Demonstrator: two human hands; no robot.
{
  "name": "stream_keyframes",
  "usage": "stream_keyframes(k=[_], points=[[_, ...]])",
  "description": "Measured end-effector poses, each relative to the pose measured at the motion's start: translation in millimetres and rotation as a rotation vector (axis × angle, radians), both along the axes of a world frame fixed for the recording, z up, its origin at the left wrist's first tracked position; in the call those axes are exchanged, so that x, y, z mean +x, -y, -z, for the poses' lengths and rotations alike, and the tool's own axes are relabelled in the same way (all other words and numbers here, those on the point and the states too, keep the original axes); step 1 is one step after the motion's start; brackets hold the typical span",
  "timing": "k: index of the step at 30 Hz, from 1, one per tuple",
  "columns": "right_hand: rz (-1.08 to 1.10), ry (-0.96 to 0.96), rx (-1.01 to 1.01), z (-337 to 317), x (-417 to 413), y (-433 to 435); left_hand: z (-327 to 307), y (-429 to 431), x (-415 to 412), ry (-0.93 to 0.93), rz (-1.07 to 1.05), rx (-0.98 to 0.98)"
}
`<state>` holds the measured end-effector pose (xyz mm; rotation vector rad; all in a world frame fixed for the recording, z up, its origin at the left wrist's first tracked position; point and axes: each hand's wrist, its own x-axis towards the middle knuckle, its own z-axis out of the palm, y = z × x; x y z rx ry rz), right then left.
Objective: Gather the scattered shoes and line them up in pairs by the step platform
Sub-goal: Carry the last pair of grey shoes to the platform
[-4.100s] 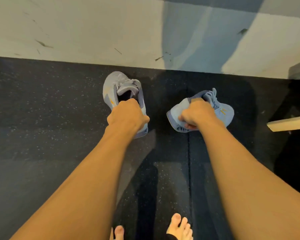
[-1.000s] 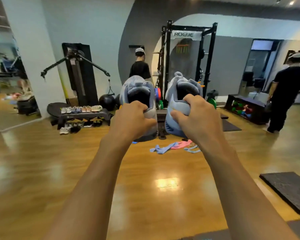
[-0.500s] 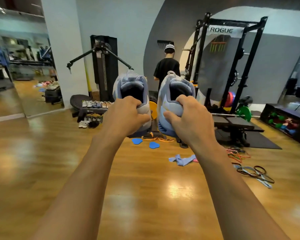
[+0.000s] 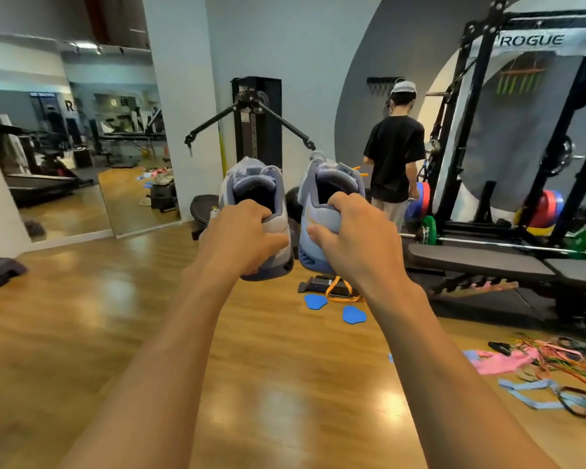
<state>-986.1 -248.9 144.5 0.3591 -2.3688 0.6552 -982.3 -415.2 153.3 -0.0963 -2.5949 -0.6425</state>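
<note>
1. Head view: my left hand (image 4: 242,236) is clenched around the heel of the left blue shoe (image 4: 256,198), fingers hooked over its collar, and holds it up at arm's length, heel toward me.
2. My right hand (image 4: 354,236) is clamped on the heel of the right blue shoe (image 4: 332,194) in the same way, thumb pressed against its side. The two shoes hang side by side, close but with a narrow gap between them, well above the wooden floor (image 4: 115,316).
3. Beyond the shoes stands a cable machine (image 4: 256,120) against the wall.
4. To the right a person in a black shirt (image 4: 394,157) stands facing away, beside a black rack (image 4: 481,130) with a bench (image 4: 487,264) in front.
5. Two blue pads (image 4: 334,308) lie on the floor under my right hand; bands (image 4: 555,367) are scattered at lower right.
6. A mirror (image 4: 65,147) covers the left wall.
</note>
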Motion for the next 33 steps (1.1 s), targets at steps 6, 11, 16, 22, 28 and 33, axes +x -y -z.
stream_keyframes(k=[6, 11, 16, 22, 28, 33], points=[[-0.058, -0.04, 0.0, -5.0, -127.1, 34.8, -5.9, 32.1, -116.8, -0.031, -0.058, 0.028], [-0.115, -0.044, 0.003, 2.4, -233.5, 81.2, -0.2, 80.7, -219.3, -0.033, -0.075, 0.031], [-0.102, -0.05, 0.005, 3.4, -342.1, 137.6, 0.4, 139.3, -328.1, -0.034, -0.076, 0.013], [-0.084, -0.031, 0.01, -3.1, -463.6, 188.5, -8.6, 196.2, -452.9, -0.013, -0.077, 0.01], [-0.085, -0.027, 0.005, 7.9, -596.8, 235.8, 3.5, 245.9, -578.8, -0.024, -0.091, 0.008], [-0.135, -0.027, -0.023, 17.9, -722.4, 274.6, 14.8, 275.9, -698.6, 0.025, -0.089, 0.034]])
